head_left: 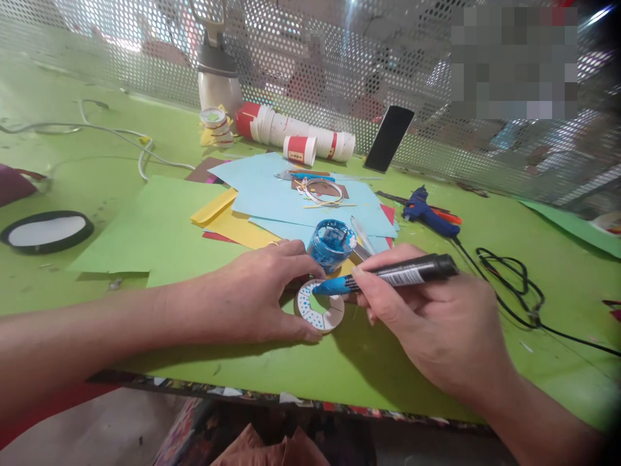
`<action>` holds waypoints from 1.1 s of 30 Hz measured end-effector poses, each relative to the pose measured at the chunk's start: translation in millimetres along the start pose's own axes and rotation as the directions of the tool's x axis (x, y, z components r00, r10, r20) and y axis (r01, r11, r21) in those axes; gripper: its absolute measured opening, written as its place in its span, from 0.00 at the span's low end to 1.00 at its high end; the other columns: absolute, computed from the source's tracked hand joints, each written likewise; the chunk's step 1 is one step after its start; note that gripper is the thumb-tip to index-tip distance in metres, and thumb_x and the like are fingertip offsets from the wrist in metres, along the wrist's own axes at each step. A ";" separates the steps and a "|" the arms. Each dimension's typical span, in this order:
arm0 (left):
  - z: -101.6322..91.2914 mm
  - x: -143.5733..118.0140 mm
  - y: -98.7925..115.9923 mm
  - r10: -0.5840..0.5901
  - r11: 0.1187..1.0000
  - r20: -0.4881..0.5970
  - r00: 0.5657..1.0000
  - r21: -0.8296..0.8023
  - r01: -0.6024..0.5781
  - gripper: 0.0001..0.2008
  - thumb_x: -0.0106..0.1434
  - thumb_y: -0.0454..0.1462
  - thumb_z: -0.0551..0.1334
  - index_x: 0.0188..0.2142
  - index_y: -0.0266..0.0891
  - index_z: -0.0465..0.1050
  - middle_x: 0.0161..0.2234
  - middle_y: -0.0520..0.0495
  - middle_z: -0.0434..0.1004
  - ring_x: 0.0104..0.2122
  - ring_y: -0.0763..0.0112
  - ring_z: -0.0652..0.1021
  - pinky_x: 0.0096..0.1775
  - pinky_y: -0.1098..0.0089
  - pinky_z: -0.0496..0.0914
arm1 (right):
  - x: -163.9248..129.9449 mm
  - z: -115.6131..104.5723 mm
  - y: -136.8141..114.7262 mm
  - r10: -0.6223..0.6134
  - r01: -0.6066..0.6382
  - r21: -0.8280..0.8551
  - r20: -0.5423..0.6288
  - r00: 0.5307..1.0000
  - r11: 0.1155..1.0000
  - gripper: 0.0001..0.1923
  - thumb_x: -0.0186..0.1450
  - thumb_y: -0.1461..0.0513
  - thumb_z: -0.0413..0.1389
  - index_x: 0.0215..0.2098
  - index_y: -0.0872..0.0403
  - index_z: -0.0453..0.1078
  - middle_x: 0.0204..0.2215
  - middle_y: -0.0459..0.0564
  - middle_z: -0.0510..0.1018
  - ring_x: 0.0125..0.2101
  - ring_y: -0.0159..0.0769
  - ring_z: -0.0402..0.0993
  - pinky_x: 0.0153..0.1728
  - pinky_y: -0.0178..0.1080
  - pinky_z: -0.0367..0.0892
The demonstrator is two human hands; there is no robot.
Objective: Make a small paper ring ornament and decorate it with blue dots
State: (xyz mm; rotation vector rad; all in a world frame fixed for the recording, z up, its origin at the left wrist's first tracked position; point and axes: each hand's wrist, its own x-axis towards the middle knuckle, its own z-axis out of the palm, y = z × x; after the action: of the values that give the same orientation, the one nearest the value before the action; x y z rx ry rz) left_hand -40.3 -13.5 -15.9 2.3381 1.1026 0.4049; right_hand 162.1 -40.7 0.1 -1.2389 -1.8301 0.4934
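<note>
while the green table point(72, 71) stretches back to a perforated metal screen point(339, 58), sheets of green paper point(145, 226), light blue paper point(272, 188) and yellow paper point(237, 226) overlap across its middle. a row of white paper cups point(301, 136) lies on its side near the screen, with a dark phone point(389, 138) leaning just right of it. a blue glue gun point(429, 213) rests right of the sheets, its black cord point(514, 285) trailing away. the left hand point(252, 294) lies flat, fingers spread and pressing the left edge of a white paper ring point(317, 312) on the green paper near the front edge. the right hand point(431, 317) pinches a black marker point(402, 273), its blue tip touching the ring's dotted face. a small blue paint pot point(332, 243) stands just behind the ring.
</note>
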 end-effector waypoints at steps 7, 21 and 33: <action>-1.1 0.3 1.6 0.000 1.000 -0.009 1.000 -0.012 0.000 0.20 0.54 0.45 0.68 0.46 0.42 0.76 0.41 0.47 0.71 0.38 0.64 0.74 0.39 0.66 0.68 | 0.7 -0.3 0.0 0.031 -0.031 0.011 -0.003 1.000 0.999 0.09 0.62 0.60 0.62 0.25 0.52 0.73 0.13 0.40 0.73 0.16 0.30 0.73 0.17 0.29 0.68; -2.2 -0.9 2.7 -0.020 1.000 0.004 1.000 0.005 0.020 0.22 0.54 0.46 0.69 0.46 0.42 0.75 0.41 0.48 0.70 0.38 0.63 0.73 0.39 0.65 0.68 | -3.4 -7.5 -4.7 0.128 -0.091 0.219 -0.160 0.979 0.971 0.09 0.63 0.56 0.62 0.26 0.50 0.73 0.17 0.43 0.75 0.17 0.34 0.72 0.19 0.37 0.69; -0.6 -1.7 1.2 -0.026 0.999 0.008 1.000 -0.020 0.027 0.25 0.53 0.47 0.70 0.50 0.43 0.74 0.42 0.48 0.70 0.40 0.63 0.74 0.40 0.65 0.68 | -4.9 -6.8 -5.8 0.084 -0.070 0.088 -0.172 0.982 0.994 0.07 0.62 0.59 0.62 0.27 0.51 0.74 0.15 0.42 0.73 0.17 0.33 0.70 0.19 0.37 0.66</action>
State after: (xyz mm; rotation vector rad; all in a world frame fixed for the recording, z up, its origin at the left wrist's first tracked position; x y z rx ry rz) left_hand -40.9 -15.3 -14.8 2.3033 1.1198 0.3955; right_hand 165.1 -48.4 5.9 -1.2603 -1.6043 0.4808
